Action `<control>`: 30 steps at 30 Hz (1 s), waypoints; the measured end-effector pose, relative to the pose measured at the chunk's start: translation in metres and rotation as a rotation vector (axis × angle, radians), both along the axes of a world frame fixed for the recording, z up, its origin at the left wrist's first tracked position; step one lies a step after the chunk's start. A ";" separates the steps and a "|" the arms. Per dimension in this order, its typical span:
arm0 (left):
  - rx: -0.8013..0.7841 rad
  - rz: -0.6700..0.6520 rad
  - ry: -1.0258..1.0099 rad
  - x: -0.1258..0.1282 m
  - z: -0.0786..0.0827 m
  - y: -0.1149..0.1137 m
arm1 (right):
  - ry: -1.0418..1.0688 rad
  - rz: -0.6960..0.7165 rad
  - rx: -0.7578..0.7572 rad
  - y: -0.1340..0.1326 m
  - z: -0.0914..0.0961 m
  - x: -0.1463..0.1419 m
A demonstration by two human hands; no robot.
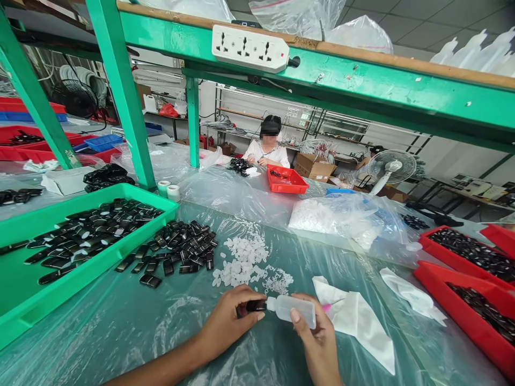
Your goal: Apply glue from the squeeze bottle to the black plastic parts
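Note:
My left hand point(229, 321) is closed around a small black glossy part point(256, 305), pinched at the fingertips. My right hand point(316, 335) grips a small translucent squeeze bottle point(292, 309) lying sideways, its nozzle touching the black part. Just beyond my hands lies a heap of small white plastic pieces point(243, 262). A pile of black glossy parts point(177, 249) sits left of the white heap. A white cloth point(354, 321) lies right of the bottle.
A green tray point(24, 300) holding black parts stands at left; red trays point(454, 279) with black parts stand at right. A clear bag of white pieces point(341, 217) lies farther back. A person point(269, 147) sits across the table by a red tray point(286, 179). A green shelf frame point(120, 91) stands overhead.

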State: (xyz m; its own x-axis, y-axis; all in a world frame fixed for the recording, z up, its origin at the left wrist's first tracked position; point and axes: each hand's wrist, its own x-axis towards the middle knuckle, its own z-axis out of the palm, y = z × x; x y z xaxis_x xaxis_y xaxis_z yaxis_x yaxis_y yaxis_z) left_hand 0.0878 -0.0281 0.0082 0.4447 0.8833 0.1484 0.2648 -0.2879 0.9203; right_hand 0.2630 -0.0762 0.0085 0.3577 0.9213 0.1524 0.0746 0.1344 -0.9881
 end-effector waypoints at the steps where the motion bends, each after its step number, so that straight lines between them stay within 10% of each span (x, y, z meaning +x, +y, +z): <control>1: 0.000 -0.001 0.000 0.000 0.000 0.000 | -0.011 0.003 0.008 0.000 0.001 0.000; 9: -0.014 -0.024 -0.061 0.001 0.001 0.000 | 0.014 0.038 0.008 0.001 -0.001 0.004; 19: -0.199 -0.065 -0.227 -0.001 -0.006 0.001 | 0.555 0.195 -0.052 0.013 -0.013 0.017; 30: -0.217 -0.114 -0.283 0.000 -0.006 -0.002 | -0.001 -0.009 -0.006 0.029 -0.013 0.041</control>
State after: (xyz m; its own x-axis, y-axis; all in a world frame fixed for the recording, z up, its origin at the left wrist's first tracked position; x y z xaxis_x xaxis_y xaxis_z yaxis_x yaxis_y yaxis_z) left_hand 0.0876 -0.0298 0.0026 0.5103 0.8548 0.0945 -0.0318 -0.0911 0.9953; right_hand 0.3037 -0.0476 -0.0047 0.3660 0.9190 0.1466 0.0764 0.1273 -0.9889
